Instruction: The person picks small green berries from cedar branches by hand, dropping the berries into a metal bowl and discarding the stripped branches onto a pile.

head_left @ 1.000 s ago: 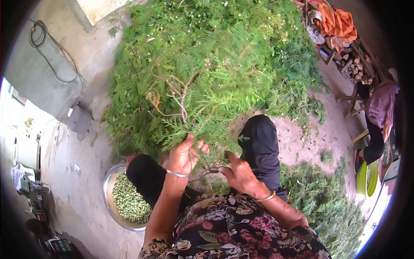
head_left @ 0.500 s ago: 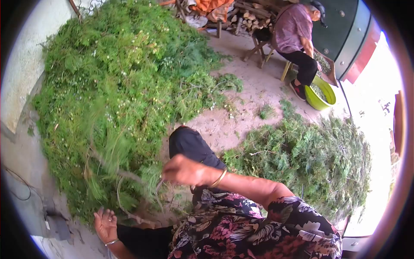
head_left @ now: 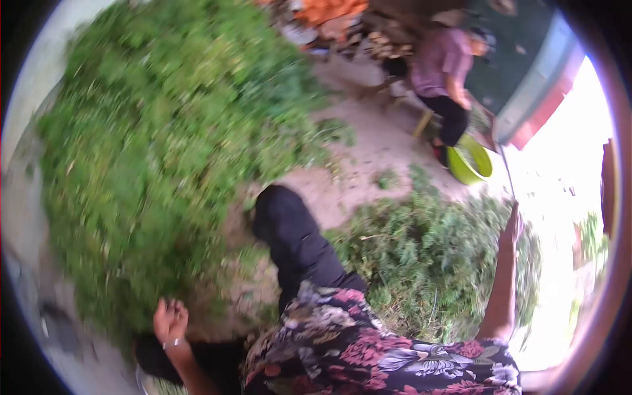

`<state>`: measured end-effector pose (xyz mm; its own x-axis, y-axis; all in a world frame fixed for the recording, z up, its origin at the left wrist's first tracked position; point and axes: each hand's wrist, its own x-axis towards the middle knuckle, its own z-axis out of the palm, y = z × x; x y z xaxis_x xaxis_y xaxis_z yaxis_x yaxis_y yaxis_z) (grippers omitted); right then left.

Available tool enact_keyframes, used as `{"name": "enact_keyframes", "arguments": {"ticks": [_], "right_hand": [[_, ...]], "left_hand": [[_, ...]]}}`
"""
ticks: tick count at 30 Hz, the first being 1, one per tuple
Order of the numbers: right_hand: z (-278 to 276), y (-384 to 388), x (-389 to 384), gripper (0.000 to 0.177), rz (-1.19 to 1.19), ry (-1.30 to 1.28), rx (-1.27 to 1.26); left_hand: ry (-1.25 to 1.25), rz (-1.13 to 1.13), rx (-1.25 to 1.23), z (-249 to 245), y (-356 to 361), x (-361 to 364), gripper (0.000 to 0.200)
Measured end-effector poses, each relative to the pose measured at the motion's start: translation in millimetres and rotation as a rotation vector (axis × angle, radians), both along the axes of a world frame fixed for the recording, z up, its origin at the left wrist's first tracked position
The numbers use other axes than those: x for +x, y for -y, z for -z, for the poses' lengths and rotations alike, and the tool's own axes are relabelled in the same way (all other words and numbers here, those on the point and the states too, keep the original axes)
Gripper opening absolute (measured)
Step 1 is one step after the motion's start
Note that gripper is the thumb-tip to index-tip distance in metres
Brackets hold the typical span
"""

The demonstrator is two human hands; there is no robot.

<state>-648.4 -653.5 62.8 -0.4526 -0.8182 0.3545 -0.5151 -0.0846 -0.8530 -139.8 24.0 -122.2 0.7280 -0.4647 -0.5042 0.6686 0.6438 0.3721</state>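
My left hand (head_left: 170, 320) is at the lower left, beside the edge of the large green branch pile (head_left: 171, 151). Its palm faces up, with the fingers loosely bent and apart, and nothing plain to see in it. A bracelet circles that wrist. My right arm reaches out to the right, past the smaller pile of cut branches (head_left: 428, 250). My right hand (head_left: 516, 220) is smeared against the bright background, so its fingers and anything in them cannot be made out.
At the upper right a person (head_left: 442, 62) sits on a low seat beside a yellow-green tub (head_left: 466, 164). Stacked firewood (head_left: 380, 46) and an orange cloth (head_left: 329, 10) lie at the back. My dark-clad knee (head_left: 286, 214) is between the two piles.
My right hand has swung from above my knee far out to the right; the branch near it is no longer visible there. My left hand has shifted slightly. The view has turned and blurred.
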Motion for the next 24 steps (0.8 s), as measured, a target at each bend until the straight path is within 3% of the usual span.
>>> {"name": "enact_keyframes", "arguments": {"ticks": [1,2,3,4,6,8,10,14,16,19,23,24], "right_hand": [[31.3,-5.5,5.3,0.049,-0.188,0.136,0.100],[62.6,-8.0,12.8,0.045,-0.379,0.273,0.218],[74.6,-31.8,59.3,0.041,-0.506,0.278,0.305],[83.2,-71.4,112.7,0.038,-0.626,0.288,0.394],[99.0,-114.5,202.5,0.035,-0.777,0.152,0.436],[88.6,-126.7,270.2,0.032,-1.245,-0.045,0.421],[61.8,-182.6,353.8,0.033,-1.323,0.082,0.305],[34.8,-251.4,474.7,0.030,-1.593,-0.111,0.107],[32.6,-283.9,519.4,0.027,-1.693,-0.200,0.065],[38.9,-328.3,572.4,0.028,-1.901,-0.132,0.149],[66.0,-360.0,619.0,0.025,-2.041,-0.109,0.105],[68.8,-364.5,625.4,0.025,-2.086,-0.141,0.191]], "left_hand": [[0.014,-0.006,-0.052,-3.0,6.7,-4.8,0.016],[-0.055,-0.068,0.058,-7.6,14.2,-10.1,0.016],[-0.061,-0.045,0.044,-9.4,18.1,-14.2,0.017],[-0.095,-0.107,0.223,-22.6,27.8,-22.9,0.017],[-0.057,-0.021,0.170,-12.8,22.7,-27.1,0.015],[-0.065,-0.048,0.254,-10.0,24.5,-30.4,0.013],[-0.087,-0.092,0.318,-11.0,29.5,-32.8,0.013],[-0.122,-0.067,0.497,-30.9,45.1,-26.9,0.015],[-0.183,-0.078,0.507,-23.6,45.2,-15.5,0.014],[-0.115,-0.028,0.617,-5.5,47.8,9.1,0.012],[-0.004,0.080,0.867,77.0,61.2,33.8,0.019],[0.220,0.283,1.209,123.9,60.3,34.9,0.020]]}}
